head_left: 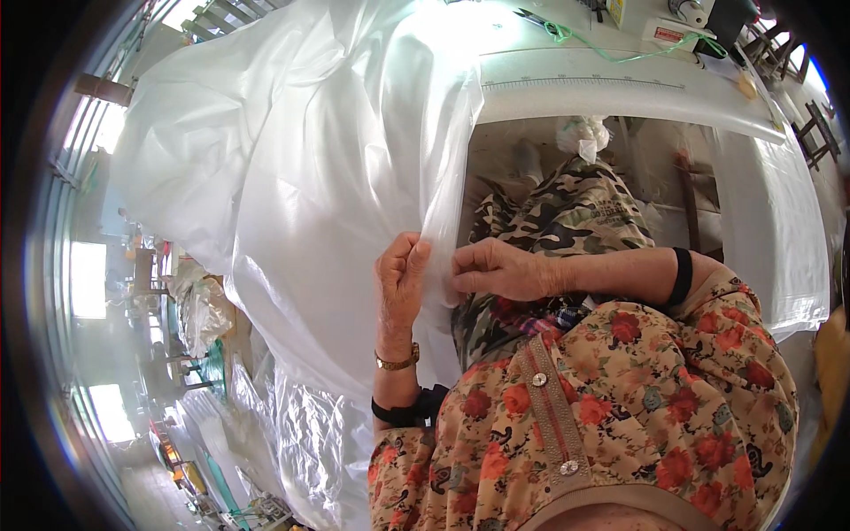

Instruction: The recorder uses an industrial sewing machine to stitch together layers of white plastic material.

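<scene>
A large translucent white plastic sheet (328, 195) hangs in folds off the table and across my left side, its edge running down to my hands. My left hand (403, 270) is closed on the sheet near that edge, thumb pressed against the fingers. Close beside it, on the right, my right hand (505, 268) has its fingers curled together at the same edge, just above my lap. The pinched plastic is mostly hidden by the fingers.
Ahead stands a white table (584, 66) with a ruler scale (584, 81) along its near side. Green string (620, 58) and a dark-tipped tool (536, 19) lie there. More clear plastic (770, 221) hangs at right; a white bundle (583, 134) is beyond my knees.
</scene>
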Action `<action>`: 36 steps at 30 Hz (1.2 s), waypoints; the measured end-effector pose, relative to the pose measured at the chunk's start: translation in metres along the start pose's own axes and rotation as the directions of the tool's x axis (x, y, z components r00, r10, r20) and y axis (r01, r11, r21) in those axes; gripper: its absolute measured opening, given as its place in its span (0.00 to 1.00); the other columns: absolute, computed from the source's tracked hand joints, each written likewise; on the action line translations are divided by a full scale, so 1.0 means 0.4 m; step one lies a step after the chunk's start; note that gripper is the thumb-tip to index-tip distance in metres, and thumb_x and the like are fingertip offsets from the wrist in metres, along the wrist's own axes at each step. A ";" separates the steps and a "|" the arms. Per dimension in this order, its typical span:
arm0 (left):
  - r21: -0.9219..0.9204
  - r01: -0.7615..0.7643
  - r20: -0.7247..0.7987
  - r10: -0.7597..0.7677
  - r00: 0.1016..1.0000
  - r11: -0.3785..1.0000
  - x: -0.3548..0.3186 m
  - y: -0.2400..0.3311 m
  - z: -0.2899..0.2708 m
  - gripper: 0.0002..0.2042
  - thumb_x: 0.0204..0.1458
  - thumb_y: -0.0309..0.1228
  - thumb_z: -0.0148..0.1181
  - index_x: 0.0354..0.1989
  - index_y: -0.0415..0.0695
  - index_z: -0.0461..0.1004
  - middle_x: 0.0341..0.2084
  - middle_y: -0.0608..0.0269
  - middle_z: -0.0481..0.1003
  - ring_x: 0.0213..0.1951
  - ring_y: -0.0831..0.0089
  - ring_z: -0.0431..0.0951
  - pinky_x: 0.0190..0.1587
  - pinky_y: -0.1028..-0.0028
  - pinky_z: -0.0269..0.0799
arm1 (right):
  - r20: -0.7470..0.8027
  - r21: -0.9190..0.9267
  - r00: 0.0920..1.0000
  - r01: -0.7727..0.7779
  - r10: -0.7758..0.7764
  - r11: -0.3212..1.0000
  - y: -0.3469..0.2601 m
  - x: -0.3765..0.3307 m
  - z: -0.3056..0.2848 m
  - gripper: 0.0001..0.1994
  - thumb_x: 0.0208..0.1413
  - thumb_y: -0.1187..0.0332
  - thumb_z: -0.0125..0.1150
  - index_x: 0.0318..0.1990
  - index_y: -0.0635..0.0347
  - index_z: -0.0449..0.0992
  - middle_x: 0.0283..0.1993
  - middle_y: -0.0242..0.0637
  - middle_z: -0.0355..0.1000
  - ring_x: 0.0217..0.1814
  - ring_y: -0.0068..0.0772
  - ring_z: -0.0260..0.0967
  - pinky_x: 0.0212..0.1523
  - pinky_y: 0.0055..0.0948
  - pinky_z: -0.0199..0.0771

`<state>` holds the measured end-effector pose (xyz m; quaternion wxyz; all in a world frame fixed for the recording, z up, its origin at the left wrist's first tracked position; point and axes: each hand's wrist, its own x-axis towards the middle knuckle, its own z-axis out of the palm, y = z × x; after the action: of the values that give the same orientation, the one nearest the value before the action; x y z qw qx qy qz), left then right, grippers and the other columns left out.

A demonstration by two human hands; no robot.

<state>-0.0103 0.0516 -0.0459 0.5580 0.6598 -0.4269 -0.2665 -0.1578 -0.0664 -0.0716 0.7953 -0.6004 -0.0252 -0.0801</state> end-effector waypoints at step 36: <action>0.015 0.001 -0.056 0.000 0.998 1.000 0.114 0.139 -0.226 0.09 0.61 0.30 0.53 0.32 0.38 0.74 0.25 0.75 0.71 0.29 0.87 0.65 0.35 0.85 0.62 | -0.626 0.001 0.776 0.099 -0.077 0.995 0.273 0.294 -0.203 0.21 0.52 0.70 0.61 0.53 0.67 0.68 0.41 0.38 0.74 0.44 0.28 0.71 0.48 0.27 0.70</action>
<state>0.0721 0.0576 0.0347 0.5649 0.6713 -0.4127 -0.2448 -0.0291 -0.1268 -0.1819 0.7640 -0.5245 0.2106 -0.3112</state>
